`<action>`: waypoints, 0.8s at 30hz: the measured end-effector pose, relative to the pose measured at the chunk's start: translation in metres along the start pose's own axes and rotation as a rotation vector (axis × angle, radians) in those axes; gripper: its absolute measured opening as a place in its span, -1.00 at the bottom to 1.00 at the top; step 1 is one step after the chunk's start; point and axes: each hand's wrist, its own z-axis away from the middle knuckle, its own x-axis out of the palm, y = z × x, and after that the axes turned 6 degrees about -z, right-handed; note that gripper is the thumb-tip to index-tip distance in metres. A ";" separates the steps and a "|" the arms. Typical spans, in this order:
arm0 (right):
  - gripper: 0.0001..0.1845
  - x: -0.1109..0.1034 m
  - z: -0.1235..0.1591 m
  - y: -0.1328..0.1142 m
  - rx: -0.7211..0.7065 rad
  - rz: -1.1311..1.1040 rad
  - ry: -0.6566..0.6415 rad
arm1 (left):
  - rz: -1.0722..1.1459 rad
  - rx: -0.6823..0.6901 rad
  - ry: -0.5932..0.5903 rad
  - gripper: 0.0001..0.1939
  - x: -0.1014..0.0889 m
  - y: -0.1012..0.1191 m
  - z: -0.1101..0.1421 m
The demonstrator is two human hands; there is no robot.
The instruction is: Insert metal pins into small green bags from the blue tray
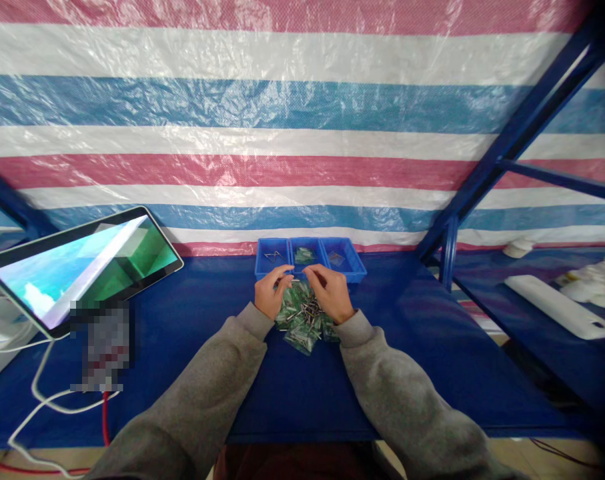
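Observation:
My left hand (272, 293) and my right hand (332, 291) hover over the near edge of the blue bins, fingertips facing each other a short gap apart. Thumb and fingers of each are drawn into a pinch; anything between them is too small to make out. Under and between them lies a heap of small clear plastic bags (302, 338) with thin metal pieces inside. Loose metal pins or screws (311, 311) are piled among the bags. Just beyond stand three joined blue bins (352, 261); the middle one has small bags (305, 255), the outer two a few thin metal pieces.
A tablet (87, 270) leans at the left of the blue table (302, 407), with a pixelated object (106, 350) and white and red cables before it. Blue metal posts (448, 250) rise at the right. A white long case (559, 307) lies beyond. Striped sheeting (302, 143) hangs behind.

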 end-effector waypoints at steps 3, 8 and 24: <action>-0.72 0.000 0.000 -0.001 -0.033 -0.032 -0.047 | 0.023 -0.060 0.008 -0.76 0.001 0.000 0.001; -0.79 0.003 0.002 0.001 -0.056 -0.059 -0.144 | 0.075 -0.085 0.029 -0.78 0.002 -0.002 0.002; -0.70 0.005 0.002 0.004 -0.023 0.010 -0.064 | 0.439 -0.238 0.053 -0.78 0.004 0.004 -0.004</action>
